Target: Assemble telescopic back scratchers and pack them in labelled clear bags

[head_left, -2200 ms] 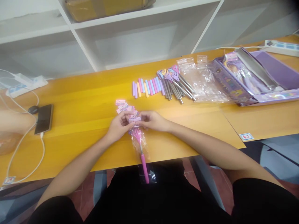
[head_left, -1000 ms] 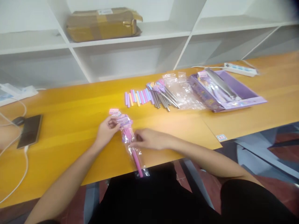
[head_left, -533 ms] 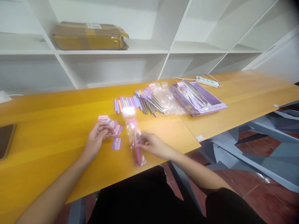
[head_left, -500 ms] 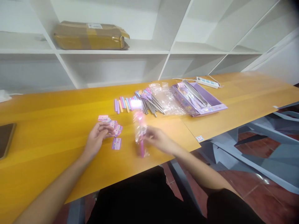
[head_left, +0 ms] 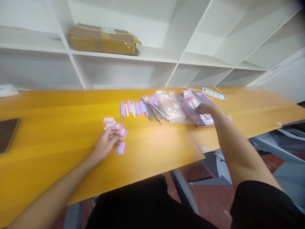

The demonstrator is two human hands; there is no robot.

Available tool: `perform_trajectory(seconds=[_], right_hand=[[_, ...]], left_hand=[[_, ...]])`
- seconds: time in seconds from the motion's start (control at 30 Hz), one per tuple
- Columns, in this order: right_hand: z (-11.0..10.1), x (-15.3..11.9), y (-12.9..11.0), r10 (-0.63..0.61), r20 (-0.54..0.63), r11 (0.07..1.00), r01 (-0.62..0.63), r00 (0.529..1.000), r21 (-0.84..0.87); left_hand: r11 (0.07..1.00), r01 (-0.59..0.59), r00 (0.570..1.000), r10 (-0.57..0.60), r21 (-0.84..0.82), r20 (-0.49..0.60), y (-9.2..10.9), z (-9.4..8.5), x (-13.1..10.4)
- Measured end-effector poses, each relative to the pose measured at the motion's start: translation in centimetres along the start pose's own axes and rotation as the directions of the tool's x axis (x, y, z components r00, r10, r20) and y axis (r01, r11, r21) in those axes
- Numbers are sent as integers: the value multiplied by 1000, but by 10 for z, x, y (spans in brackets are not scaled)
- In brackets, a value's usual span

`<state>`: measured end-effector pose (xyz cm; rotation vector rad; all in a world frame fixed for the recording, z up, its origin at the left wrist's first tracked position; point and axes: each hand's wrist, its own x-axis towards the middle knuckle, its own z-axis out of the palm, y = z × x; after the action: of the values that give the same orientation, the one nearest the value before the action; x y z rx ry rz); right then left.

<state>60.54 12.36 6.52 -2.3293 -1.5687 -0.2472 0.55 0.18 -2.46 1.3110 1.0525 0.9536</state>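
Observation:
My left hand (head_left: 109, 141), fingers curled, rests at a loose group of small pink and purple cards (head_left: 123, 133); whether it pinches one is too small to tell. One more card (head_left: 120, 148) lies just below its fingertips. My right hand (head_left: 203, 108) reaches into the purple box (head_left: 188, 111) at the right, over clear-wrapped items (head_left: 190, 99). Its fingertips are hidden there. Between the hands, farther back, lie a row of pastel sticks (head_left: 133, 109), several metal rods (head_left: 154, 112) with colourful tops, and clear plastic bags (head_left: 172, 106).
A white power strip (head_left: 213, 93) with a cable lies behind the box. A dark flat object (head_left: 8, 135) is at the left edge of the table. White shelves (head_left: 124, 72) stand behind the table, holding a taped brown parcel (head_left: 103, 39).
My right hand has moved from the table's middle to the box at the right; the pink item in clear wrap is gone from the middle. My left hand remains by the cards. The view has shifted slightly.

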Motion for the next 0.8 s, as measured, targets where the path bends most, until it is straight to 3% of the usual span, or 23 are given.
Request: perform_trajectory(seconds=[0.1, 0.2, 0.37, 0.47, 0.57, 0.63, 0.8], right_hand=[[11, -7, -10, 115, 195, 993, -105, 974, -57], [7, -13, -16, 164, 189, 984, -147, 968, -98], [3, -26, -52, 7, 10, 1000, -7, 1000, 16], [21, -46, -94, -100, -101, 959, 123, 990, 254], [49, -75, -132, -175, -53, 938, 182, 983, 294], [66, -92, -145, -203, -10, 936, 197, 979, 292], [86, -110, -140, -250, 66, 944, 228, 966, 240]], left_hand=[[1000, 2, 1000, -2, 20, 3, -2, 0, 0], [999, -1, 1000, 1, 53, -3, -4, 0, 0], [997, -22, 1000, 22, 80, -3, -2, -2, -1], [995, -31, 999, 33, 91, -19, 1, -4, -1], [993, -39, 999, 42, 108, -24, 5, -5, -1], [991, -40, 999, 44, 124, -24, 6, -6, -2], [988, -37, 999, 37, 150, -2, 5, -7, -1]])
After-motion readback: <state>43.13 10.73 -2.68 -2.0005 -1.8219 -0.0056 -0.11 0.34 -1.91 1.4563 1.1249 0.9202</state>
